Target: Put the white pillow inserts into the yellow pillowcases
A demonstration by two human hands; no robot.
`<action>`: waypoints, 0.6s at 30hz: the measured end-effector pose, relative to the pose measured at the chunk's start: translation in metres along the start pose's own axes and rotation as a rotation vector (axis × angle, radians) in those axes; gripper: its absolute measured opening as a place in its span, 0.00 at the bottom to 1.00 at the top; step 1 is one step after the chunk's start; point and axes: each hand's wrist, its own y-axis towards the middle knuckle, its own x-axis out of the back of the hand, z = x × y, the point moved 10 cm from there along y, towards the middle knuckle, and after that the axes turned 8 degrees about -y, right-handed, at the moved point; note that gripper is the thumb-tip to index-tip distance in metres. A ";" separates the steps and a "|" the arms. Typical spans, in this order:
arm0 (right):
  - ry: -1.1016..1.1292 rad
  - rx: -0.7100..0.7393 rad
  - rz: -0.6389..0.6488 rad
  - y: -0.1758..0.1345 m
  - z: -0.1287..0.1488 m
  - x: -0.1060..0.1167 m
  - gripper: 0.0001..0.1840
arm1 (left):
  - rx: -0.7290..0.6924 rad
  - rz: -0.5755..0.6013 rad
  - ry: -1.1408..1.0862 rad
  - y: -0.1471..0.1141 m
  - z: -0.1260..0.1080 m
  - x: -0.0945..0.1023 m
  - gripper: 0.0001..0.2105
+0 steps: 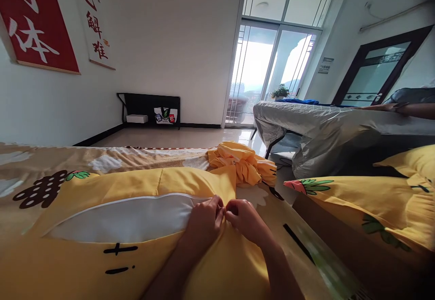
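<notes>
In front of me lies a yellow pillowcase (190, 180) with black printed strokes. Its long zipped opening gapes, and a white pillow (129, 220) shows inside. At the right end of that opening, my left hand (205, 218) is closed in a pinch on the pillowcase edge. My right hand (248, 220) pinches the fabric right beside it, the fingertips of both hands nearly touching. Whether a zipper pull sits between the fingers is hidden. Just beyond the hands rests a crumpled yellow cloth (238, 157).
A patterned brown blanket (105, 162) covers the surface beneath. More yellow pillowcases (360, 200) lie at the right by a cardboard box (340, 236). Behind stands a table with a silvery cover (316, 123), another person's arm (418, 109) resting on it. A black shelf (149, 103) stands by the wall.
</notes>
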 end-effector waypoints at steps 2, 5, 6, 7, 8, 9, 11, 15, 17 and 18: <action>-0.012 -0.004 0.000 0.000 0.000 0.000 0.08 | 0.005 0.005 0.045 0.000 0.000 -0.001 0.05; -0.055 0.003 -0.027 0.000 0.002 0.001 0.08 | 0.033 0.031 0.152 0.000 0.003 -0.003 0.08; -0.068 0.008 -0.037 -0.001 0.003 0.001 0.09 | 0.033 0.041 0.177 0.001 0.003 -0.003 0.09; -0.078 0.010 -0.044 -0.001 0.004 0.002 0.09 | 0.027 0.050 0.191 0.001 0.003 -0.004 0.10; -0.085 0.010 -0.049 -0.001 0.004 0.002 0.09 | 0.015 0.057 0.194 0.001 0.002 -0.004 0.11; -0.089 0.006 -0.050 -0.001 0.004 0.002 0.09 | 0.003 0.061 0.187 0.001 0.001 -0.004 0.11; -0.086 -0.004 -0.053 -0.002 0.004 0.004 0.10 | -0.010 0.062 0.155 0.000 -0.001 -0.002 0.11; -0.038 0.009 -0.062 -0.001 0.005 0.009 0.09 | 0.036 0.036 0.092 0.002 -0.002 0.002 0.11; -0.035 0.019 -0.075 -0.001 0.006 0.011 0.10 | 0.064 0.034 0.115 0.006 -0.006 0.005 0.14; -0.036 0.022 -0.082 0.000 0.007 0.012 0.11 | 0.077 0.043 0.143 0.010 -0.008 0.006 0.15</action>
